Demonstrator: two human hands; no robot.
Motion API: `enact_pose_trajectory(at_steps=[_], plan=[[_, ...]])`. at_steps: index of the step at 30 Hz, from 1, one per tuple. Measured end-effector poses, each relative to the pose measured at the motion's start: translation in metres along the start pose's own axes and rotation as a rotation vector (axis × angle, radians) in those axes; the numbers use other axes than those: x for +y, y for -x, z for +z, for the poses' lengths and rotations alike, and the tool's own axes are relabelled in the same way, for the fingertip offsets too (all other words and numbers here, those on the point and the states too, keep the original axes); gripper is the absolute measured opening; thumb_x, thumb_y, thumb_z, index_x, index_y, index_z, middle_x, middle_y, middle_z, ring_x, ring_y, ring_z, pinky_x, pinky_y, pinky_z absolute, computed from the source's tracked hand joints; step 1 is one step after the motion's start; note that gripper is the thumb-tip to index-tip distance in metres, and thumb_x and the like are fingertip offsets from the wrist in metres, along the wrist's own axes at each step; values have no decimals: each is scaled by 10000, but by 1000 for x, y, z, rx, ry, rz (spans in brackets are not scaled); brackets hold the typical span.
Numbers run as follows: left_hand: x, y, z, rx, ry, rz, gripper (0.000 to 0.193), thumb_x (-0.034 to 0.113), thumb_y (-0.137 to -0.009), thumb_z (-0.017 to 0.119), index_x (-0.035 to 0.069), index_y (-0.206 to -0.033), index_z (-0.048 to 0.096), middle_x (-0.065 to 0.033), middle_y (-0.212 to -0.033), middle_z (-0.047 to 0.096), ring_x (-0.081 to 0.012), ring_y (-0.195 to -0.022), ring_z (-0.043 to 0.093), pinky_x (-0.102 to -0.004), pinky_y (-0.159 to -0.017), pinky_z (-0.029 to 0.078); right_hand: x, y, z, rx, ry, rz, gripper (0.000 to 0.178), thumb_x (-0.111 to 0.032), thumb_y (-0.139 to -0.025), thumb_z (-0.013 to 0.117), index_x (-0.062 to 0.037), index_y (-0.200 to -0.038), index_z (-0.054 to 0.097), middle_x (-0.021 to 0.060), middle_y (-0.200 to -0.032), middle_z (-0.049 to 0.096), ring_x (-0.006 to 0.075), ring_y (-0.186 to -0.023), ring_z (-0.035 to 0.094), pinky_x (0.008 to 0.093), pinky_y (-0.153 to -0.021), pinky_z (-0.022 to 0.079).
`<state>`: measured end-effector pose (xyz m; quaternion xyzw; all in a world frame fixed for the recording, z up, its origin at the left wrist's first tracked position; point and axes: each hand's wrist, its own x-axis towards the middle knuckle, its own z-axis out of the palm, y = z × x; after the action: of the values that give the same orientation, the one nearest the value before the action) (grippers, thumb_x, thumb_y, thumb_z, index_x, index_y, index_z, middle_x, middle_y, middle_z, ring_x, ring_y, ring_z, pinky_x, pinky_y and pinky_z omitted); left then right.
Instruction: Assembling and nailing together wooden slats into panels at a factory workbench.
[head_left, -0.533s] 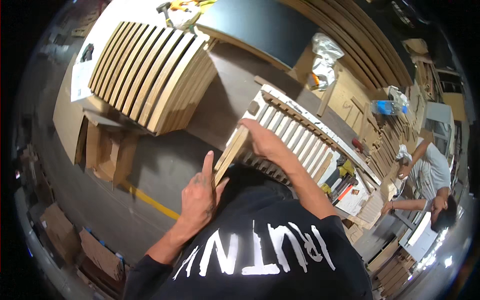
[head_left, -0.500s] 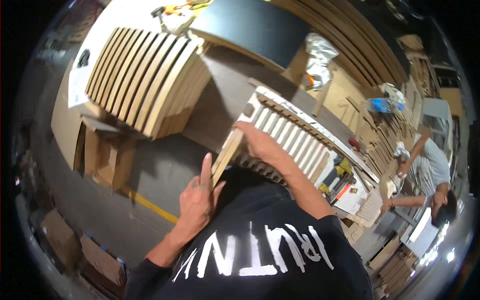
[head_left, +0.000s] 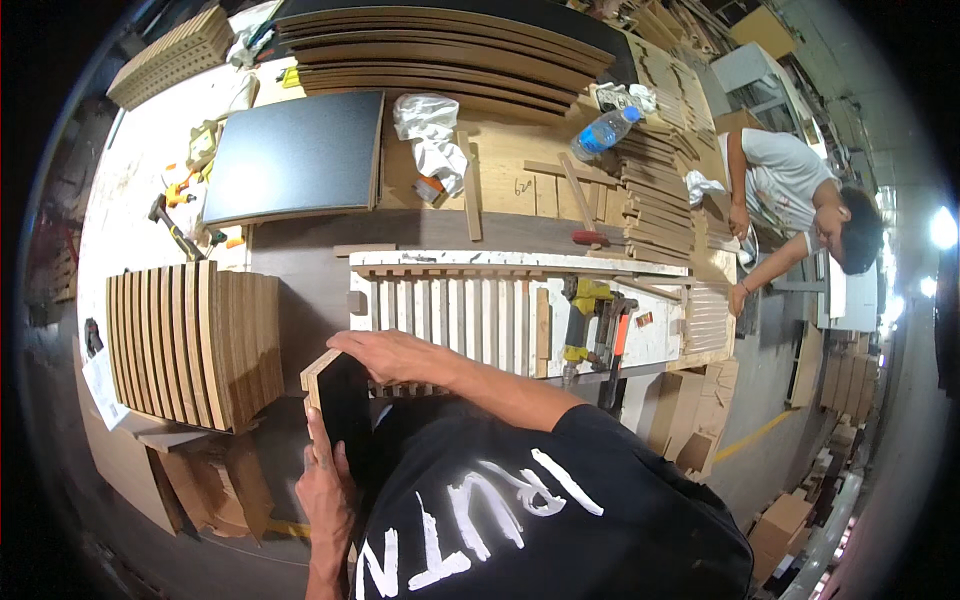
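Note:
Between my hands, just left of my chest, is a black-faced board (head_left: 345,400) with pale wooden edges, held on edge. My right hand (head_left: 385,355) grips its far top corner, fingers curled over the edge. Lower down, my left hand (head_left: 325,490) holds the near side, one finger straight along the pale edge and the thumb by the black face. Past my right forearm lies a white slotted jig (head_left: 450,310) with a row of parallel slats. A row of stacked wooden boards (head_left: 190,350) stands at left, apart from the held board.
On the jig's right end lie a yellow nail gun (head_left: 580,315) and an orange-handled tool (head_left: 622,330). Beyond are a dark panel (head_left: 295,155), crumpled plastic (head_left: 430,135), a water bottle (head_left: 605,132) and a hammer (head_left: 175,225). A co-worker (head_left: 790,190) works at the right.
My view has swung round, so the bench now runs across it. The board has come away from the jig's end to my left, its black face now showing, still between both hands.

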<state>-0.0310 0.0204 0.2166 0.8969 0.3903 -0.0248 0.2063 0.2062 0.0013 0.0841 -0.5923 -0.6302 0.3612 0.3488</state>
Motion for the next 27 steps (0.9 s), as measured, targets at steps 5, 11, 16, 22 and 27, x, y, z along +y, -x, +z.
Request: enact_pose_trajectory(at_steps=[5,11,16,22,27], plan=[[12,-17,-13,-123,-26,-79,724,131,-991,530,202,-1577,111,-241,-1010,649,-393,-782,677,-482,-620,545,43,58,-72,311,-208,537,438,-215,-925,615,-10,-1308,560,204,-1344,569,344,-1282,515,390,-1101,388],[15,-14,-15,-105,-83,-123,792,161,-953,590,254,-1576,110,-246,-1103,662,-422,-853,682,-491,-660,554,168,339,-105,896,997,1141,309,-121,-845,572,39,-1093,663,214,-1230,621,313,-1267,517,391,-1093,370],[16,-21,-11,-75,-53,-61,716,238,-959,580,243,-1558,187,-238,-906,634,-396,-623,645,-486,-511,512,134,397,-104,1081,305,1085,474,-364,-975,600,45,-1213,570,207,-1118,641,290,-1003,641,379,-892,497],[3,-11,-7,-29,-5,-77,715,220,-959,578,238,-1562,194,-227,-875,635,-369,-578,634,-471,-479,504,189,449,-88,779,585,1083,387,-235,-972,554,66,-1214,527,230,-1130,612,327,-1007,623,415,-935,466],[-1,-7,-9,4,30,-63,723,196,-952,580,244,-1562,194,-236,-858,631,-366,-549,623,-476,-455,495,132,408,-100,1029,78,1222,335,-191,-988,492,79,-1180,545,239,-972,626,367,-915,611,465,-864,460]])
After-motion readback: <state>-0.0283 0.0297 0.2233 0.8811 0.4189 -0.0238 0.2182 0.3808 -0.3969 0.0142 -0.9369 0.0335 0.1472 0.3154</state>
